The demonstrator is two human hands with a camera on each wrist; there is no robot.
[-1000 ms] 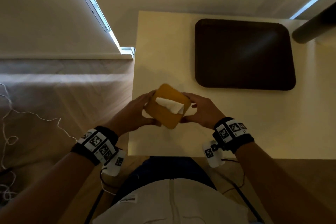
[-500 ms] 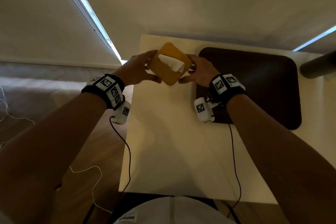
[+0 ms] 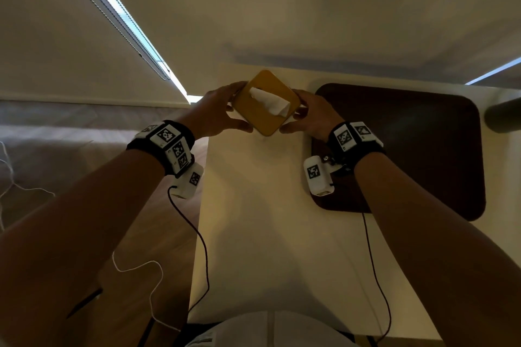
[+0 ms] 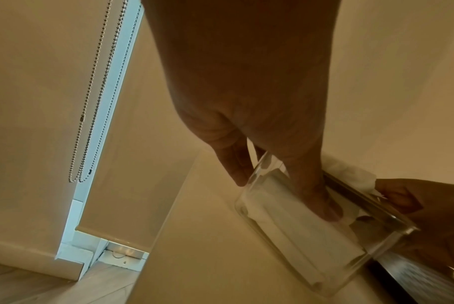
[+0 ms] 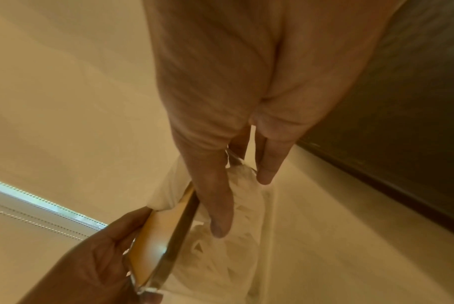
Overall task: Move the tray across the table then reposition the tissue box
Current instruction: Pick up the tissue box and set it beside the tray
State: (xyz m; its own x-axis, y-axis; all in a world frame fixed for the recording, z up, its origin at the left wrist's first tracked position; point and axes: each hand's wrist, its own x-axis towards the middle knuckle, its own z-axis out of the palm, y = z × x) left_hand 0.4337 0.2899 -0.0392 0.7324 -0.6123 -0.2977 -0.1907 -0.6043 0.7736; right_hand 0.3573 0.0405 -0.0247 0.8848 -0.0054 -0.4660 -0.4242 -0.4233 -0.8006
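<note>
The tissue box (image 3: 265, 103) has a yellow lid, clear walls and a white tissue poking out. It is at the far left corner of the white table (image 3: 262, 228), turned diagonally. My left hand (image 3: 234, 108) grips its left side and my right hand (image 3: 296, 111) grips its right side. In the left wrist view my fingers (image 4: 311, 191) press the box's clear wall (image 4: 298, 236). The right wrist view shows the thumb (image 5: 215, 203) on the box's lid edge (image 5: 163, 242). I cannot tell whether the box touches the table. The dark brown tray (image 3: 417, 146) lies flat to the right of the box.
A grey cylinder (image 3: 504, 118) stands at the table's far right edge, past the tray. Behind the table hangs a roller blind with a bead chain (image 4: 98, 102). Wooden floor (image 3: 56, 166) lies left of the table. Thin cables (image 3: 203, 248) trail from my wrist cameras over the table.
Both hands carried the tissue box from near the table's front edge to its far left corner. Over the last half second it has barely moved.
</note>
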